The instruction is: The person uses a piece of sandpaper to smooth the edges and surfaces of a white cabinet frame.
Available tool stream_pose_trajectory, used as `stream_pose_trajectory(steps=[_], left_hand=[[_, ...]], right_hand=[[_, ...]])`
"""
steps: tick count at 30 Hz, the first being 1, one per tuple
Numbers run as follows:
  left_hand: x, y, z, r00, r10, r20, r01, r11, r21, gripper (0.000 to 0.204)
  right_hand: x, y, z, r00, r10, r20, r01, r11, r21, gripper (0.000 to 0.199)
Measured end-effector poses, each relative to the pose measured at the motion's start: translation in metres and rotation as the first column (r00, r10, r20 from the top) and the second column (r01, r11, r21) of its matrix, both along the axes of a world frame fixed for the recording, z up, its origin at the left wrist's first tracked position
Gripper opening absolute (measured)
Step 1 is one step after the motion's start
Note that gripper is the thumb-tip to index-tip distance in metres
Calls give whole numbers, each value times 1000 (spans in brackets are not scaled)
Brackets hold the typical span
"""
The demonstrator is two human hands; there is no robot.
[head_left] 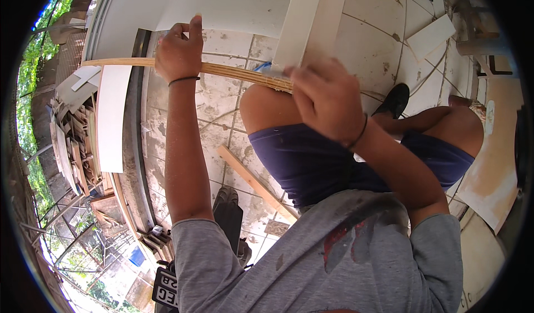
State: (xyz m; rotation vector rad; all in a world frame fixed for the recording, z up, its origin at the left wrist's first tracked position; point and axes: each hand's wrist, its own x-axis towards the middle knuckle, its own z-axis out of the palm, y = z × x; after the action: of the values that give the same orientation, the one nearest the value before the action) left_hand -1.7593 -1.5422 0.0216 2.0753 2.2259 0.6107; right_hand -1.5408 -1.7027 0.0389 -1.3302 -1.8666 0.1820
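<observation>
"What's closest?"

"A grey short-sleeved T-shirt (289, 268) smeared with red, then dark navy cloth shorts (295, 157)."

"And the left arm?"

"Nearly straight, reaching forward. The left hand (179, 54) is closed round a long, thin, pale-brown wooden strip (239, 74), its thumb pointing away from the body."

"The right?"

"Bent at the elbow, the forearm slanting leftward over the shorts. The right hand (328, 99) is blurred, fingers curled, beside the strip's right end; I can't tell whether it's clamped on the strip or on something else."

"So where's the strip?"

"Crosswise in front of the body, from beyond the left hand across to the right one, right by the bare bent knee (267, 107)."

"Farther off?"

"A straight pale wooden batten (258, 185) on dirt-marked white floor tiles (361, 40). Well to the left, a white rectangular panel (114, 124) and a heap of brown wooden offcuts (80, 140)."
</observation>
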Motion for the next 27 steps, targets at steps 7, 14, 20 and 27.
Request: stream_pose_trajectory(steps=[7, 14, 20, 27], left_hand=[[2, 2, 1, 1000, -23, 13, 23, 1000, 15, 47], [1, 0, 2, 999, -6, 44, 7, 1000, -6, 47], [3, -1, 2, 999, -20, 42, 20, 1000, -15, 45], [0, 1, 1, 999, -43, 19, 43, 999, 8, 45]], right_hand=[[37, 49, -14, 983, -184, -26, 183, 982, -40, 18], [18, 10, -8, 999, -16, -49, 17, 1000, 14, 17], [11, 6, -10, 1000, -16, 17, 17, 998, -53, 18], [38, 43, -5, 984, -166, 70, 174, 976, -131, 18]])
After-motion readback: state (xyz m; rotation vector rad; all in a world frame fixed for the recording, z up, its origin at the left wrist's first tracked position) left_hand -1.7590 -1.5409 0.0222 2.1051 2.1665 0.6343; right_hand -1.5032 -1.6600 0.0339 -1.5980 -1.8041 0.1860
